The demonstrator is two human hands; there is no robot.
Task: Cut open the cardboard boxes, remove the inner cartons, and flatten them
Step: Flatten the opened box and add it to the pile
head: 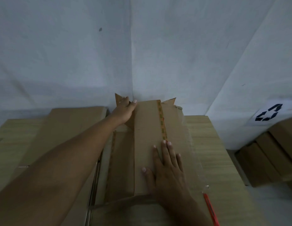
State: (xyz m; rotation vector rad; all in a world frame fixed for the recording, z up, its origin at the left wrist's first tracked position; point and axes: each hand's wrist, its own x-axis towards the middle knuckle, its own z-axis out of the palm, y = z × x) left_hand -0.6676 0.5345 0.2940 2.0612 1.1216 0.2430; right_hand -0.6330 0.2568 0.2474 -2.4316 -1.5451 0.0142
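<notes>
A brown cardboard box (pixel 146 132) with a strip of yellow printed tape lies lengthwise on the wooden table (pixel 205 144) in front of me. My left hand (pixel 125 110) reaches to its far left corner and grips the edge there beside a raised flap (pixel 118 98). My right hand (pixel 168 167) lies flat on the near top of the box, fingers straight and spread, pressing down. A red utility knife (pixel 210 207) lies on the table by the box's near right corner.
Flattened cardboard (pixel 73 121) lies stacked on the table's left side. Clear plastic film (pixel 190 144) sits along the box's right edge. More brown cartons (pixel 269 159) stand low at the right, below a white surface with a recycling symbol (pixel 268 115). White walls meet in a corner behind.
</notes>
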